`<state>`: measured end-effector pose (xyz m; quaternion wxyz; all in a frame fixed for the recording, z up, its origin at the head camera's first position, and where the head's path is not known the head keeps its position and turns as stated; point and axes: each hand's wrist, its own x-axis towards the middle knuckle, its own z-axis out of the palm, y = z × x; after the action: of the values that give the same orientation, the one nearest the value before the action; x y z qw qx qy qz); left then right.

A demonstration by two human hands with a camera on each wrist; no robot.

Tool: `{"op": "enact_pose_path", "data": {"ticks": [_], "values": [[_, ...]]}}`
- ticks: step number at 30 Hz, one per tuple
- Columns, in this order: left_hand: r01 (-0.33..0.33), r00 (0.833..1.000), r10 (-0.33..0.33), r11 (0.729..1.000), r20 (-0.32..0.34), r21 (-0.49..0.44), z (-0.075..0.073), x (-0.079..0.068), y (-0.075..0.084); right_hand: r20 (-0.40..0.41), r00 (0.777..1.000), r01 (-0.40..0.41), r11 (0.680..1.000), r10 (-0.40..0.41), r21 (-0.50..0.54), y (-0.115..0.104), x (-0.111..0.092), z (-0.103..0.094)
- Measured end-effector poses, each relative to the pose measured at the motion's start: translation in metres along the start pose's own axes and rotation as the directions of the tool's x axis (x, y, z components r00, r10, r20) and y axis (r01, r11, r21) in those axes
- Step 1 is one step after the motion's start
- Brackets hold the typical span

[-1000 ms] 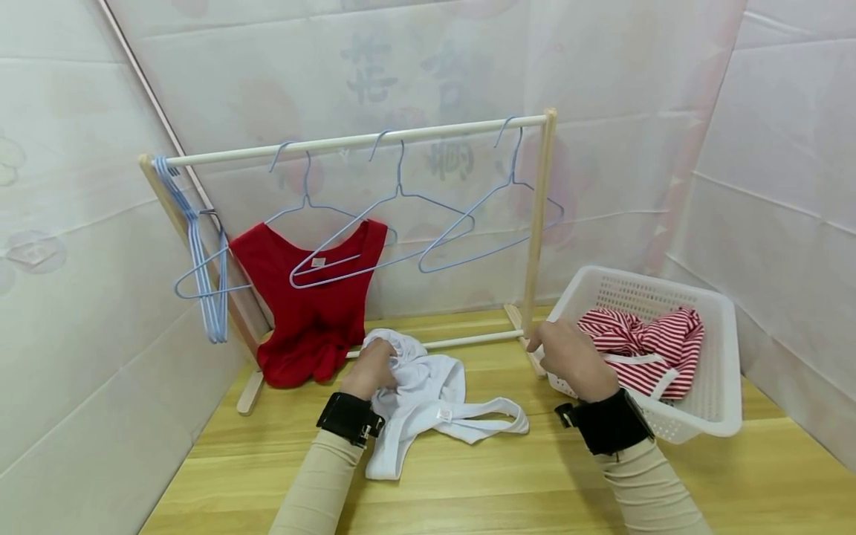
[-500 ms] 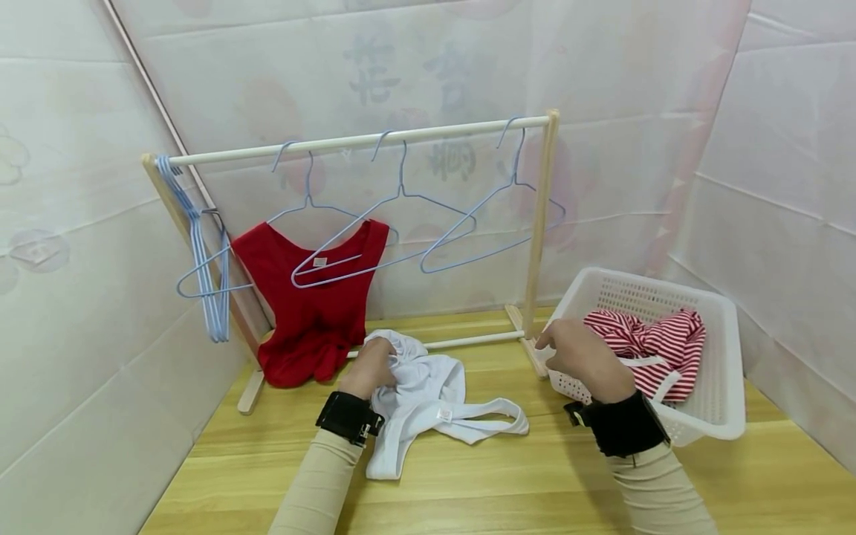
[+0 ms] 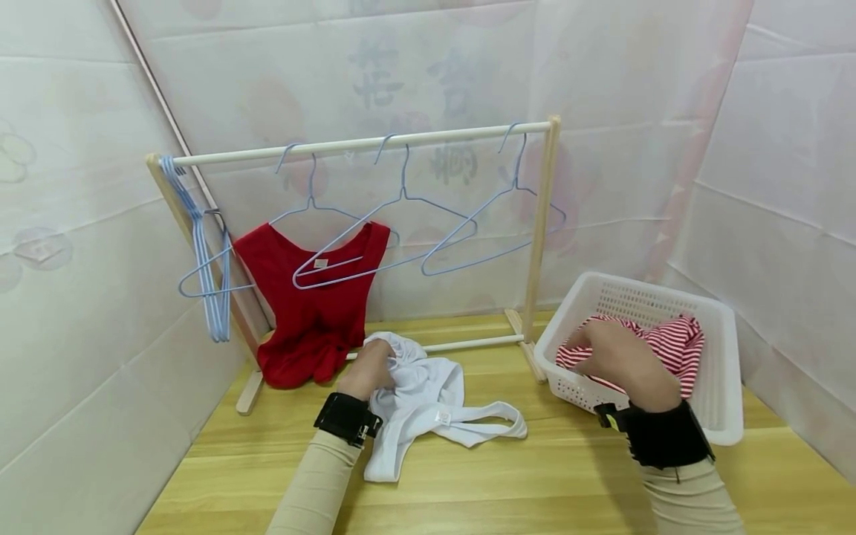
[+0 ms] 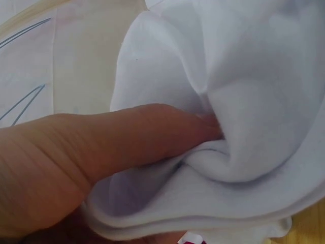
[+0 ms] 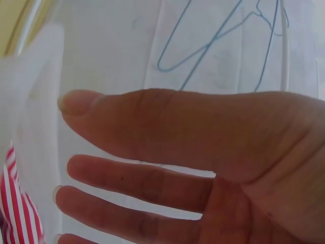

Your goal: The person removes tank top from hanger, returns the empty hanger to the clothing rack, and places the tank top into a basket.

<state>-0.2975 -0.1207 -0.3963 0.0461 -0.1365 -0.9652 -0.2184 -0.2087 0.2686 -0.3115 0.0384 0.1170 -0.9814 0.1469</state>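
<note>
In the head view my left hand (image 3: 368,368) is at the upper left of a crumpled white tank top (image 3: 428,386) on the table. The left wrist view shows its thumb pressed into a fold of the white cloth (image 4: 264,107), with the other fingers mostly hidden beneath. My right hand (image 3: 625,364) hovers over the near left rim of a white basket (image 3: 729,371), fingers extended and holding nothing. Inside the basket lies a red-and-white striped garment (image 3: 678,349), partly hidden behind that hand. In the right wrist view the thumb and fingers (image 5: 137,178) are spread apart.
A wooden rack with a white rail (image 3: 455,136) stands behind. A red tank top (image 3: 307,319) hangs on a blue hanger at the left. Bare blue hangers (image 3: 495,197) hang to its right, and several more (image 3: 210,275) are bunched at the left end.
My right hand has moved right, from beside the basket to over its near left side, and its fingers have opened out. The left hand and white tank top have stayed put.
</note>
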Motion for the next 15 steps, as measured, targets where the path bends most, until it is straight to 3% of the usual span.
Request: {"op": "enact_pose_path", "data": {"ticks": [15], "values": [[0.007, 1.000, -0.007, 1.000, 0.000, 0.016, 0.001, 0.001, 0.000, -0.004, 0.992, -0.123, 0.992, 0.123, 0.004, 0.060, -0.030, -0.025]]}}
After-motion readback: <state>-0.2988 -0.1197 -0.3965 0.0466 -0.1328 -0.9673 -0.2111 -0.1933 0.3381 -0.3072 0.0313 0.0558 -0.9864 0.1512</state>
